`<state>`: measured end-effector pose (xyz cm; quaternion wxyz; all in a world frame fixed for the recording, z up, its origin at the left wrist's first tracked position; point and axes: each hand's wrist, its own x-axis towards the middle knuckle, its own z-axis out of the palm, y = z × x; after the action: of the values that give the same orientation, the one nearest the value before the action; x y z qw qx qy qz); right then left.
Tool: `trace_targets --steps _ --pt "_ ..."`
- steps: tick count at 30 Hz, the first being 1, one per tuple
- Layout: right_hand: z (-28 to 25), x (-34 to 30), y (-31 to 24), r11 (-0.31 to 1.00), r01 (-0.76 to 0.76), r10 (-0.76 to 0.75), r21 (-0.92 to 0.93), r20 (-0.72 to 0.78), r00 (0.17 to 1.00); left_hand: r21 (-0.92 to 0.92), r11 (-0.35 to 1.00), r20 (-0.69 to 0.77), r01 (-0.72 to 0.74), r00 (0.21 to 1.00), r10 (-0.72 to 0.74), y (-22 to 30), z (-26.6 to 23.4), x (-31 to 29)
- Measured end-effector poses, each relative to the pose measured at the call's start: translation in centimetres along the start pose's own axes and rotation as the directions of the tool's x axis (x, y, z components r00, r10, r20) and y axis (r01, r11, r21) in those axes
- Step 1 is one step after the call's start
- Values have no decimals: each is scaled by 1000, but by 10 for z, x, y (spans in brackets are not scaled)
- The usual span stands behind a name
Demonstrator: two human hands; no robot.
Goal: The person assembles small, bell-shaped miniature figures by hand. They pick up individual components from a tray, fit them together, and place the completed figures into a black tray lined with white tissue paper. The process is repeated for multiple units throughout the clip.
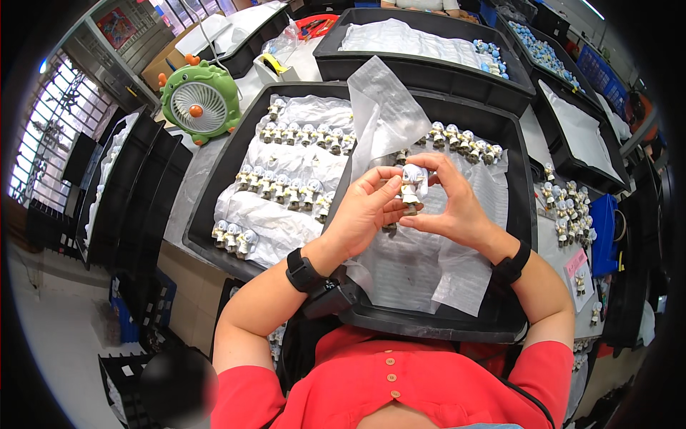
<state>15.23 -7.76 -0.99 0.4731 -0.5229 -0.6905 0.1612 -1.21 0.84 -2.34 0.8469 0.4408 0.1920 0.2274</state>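
A small figurine [410, 187] with pale blue-white hair, white clothes and dark boots is upright between my two hands, above a black tray [527, 214]. My left hand [366, 207] pinches it from the left side with thumb and fingers. From the right, my right hand [451, 204] curls round it, with fingertips at its head and the thumb near its feet. Below the hands lies translucent foam sheet [400, 268]. Similar figurines [279, 187] lie in rows on white wrapping to the left, and another row [464, 143] lies beyond my right hand.
A loose translucent sheet [389, 107] stands up past my hands. A green fan [199, 101] stands at the far left of the table. More figurines [568, 211] are heaped at the right, near a blue bin [604, 234]. Another black tray [429, 75] sits behind.
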Motion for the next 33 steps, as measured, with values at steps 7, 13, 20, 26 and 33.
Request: trace_targets --steps 7,13,20,26,33 --pt "2 1 -3 1000 -2 2 13 28 1000 -23 999 65 28 998 -27 4 4 -1" --pt "4 1 -6 999 15 -18 42 62 998 61 998 95 7 995 -13 4 10 -4" --pt "4 1 -6 999 15 -18 46 73 997 22 1000 115 9 993 -12 5 10 -3" --pt "3 1 -6 998 8 -13 59 78 997 5 1000 132 5 991 -5 5 9 -3" --pt "3 1 -4 998 14 -19 64 82 996 17 1000 128 2 992 -5 5 8 -3"
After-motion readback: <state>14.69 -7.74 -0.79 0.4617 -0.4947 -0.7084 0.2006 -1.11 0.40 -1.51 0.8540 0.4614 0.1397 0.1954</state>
